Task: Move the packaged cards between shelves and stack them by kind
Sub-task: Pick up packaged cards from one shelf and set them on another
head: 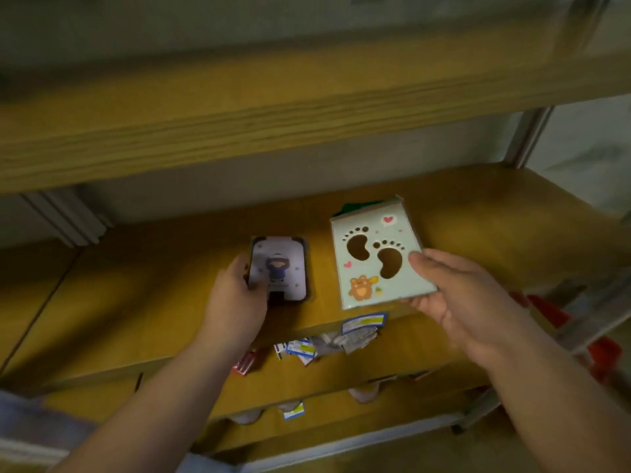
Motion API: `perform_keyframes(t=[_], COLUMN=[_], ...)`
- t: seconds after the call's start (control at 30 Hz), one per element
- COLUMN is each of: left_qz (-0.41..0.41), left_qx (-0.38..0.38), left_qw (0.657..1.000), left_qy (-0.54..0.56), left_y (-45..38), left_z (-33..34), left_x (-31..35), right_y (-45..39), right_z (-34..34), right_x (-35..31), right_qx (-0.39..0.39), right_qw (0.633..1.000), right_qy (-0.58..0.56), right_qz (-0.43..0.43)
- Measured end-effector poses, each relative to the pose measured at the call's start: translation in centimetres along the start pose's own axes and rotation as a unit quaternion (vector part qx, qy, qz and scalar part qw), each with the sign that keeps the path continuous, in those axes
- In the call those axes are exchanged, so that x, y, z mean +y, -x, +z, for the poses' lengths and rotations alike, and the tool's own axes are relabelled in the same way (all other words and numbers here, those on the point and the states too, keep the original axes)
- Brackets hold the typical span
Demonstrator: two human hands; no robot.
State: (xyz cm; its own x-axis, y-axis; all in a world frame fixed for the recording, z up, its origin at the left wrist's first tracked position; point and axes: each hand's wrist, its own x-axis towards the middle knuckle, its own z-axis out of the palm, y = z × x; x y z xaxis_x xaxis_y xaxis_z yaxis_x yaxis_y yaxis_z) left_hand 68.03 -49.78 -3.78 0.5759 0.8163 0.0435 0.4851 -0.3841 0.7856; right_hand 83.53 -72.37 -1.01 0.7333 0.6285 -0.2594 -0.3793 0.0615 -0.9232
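lower shelf: small blue-and-white packets (300, 349) lie under the board | left hand (235, 302) pinches pale cartoon-figure card pack (278, 268) lying on the yellow wooden middle shelf (153, 285) | right hand (454, 295) grips pale green footprint-cutout card pack (379, 257), tilted, at the shelf's front edge | upper wooden shelf (273, 107) overhead

mint card pkg (380, 257) w/ brown footprints, orange bear | lilac card pkg (278, 268) | yellow-wood shelf (153, 285)

Dim, warm, yellowish light. The whole view is soft with motion blur, worst on the upper shelf board (273, 107) and the far corners; wide-angle bending curves the shelf edges.
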Motion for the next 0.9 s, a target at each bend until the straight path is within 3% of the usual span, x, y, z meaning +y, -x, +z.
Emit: perform_keyframes(t=[0.17,0.5,0.57,0.63,0.77,0.83,0.9], left_qz=[-0.005,-0.009,-0.012,-0.012,-0.022,-0.031,-0.032], left_qx=[0.046,0.095,0.097,0.101,0.097,0.088,0.091], left_qw=[0.997,0.993,0.994,0.994,0.993,0.993,0.992], left_qy=[-0.056,-0.066,-0.057,-0.051,-0.059,-0.066,-0.082], left_y=[1.5,5.3,5.8,6.1,7.0,7.5,7.9], left_z=[1.1,2.1,2.2,2.2,1.8,1.5,1.1], left_x=[0.7,1.8,2.1,2.4,2.5,2.3,2.0], right_y=[-3.0,-8.3,-8.7,-8.7,-8.1,-7.5,-6.7], right_z=[-2.0,-3.6,-3.3,-3.1,-3.3,-3.1,-2.4], right_x=[0.0,-1.0,-1.0,-1.0,-0.9,-1.1,-1.2], right_qx=[-0.014,-0.067,-0.051,-0.029,0.05,0.056,0.021], right_qw=[0.987,0.957,0.915,0.845,0.738,0.736,0.775], right_qy=[0.152,0.279,0.391,0.516,0.623,0.607,0.552], right_qz=[-0.048,-0.041,-0.084,-0.14,-0.255,-0.294,-0.307])
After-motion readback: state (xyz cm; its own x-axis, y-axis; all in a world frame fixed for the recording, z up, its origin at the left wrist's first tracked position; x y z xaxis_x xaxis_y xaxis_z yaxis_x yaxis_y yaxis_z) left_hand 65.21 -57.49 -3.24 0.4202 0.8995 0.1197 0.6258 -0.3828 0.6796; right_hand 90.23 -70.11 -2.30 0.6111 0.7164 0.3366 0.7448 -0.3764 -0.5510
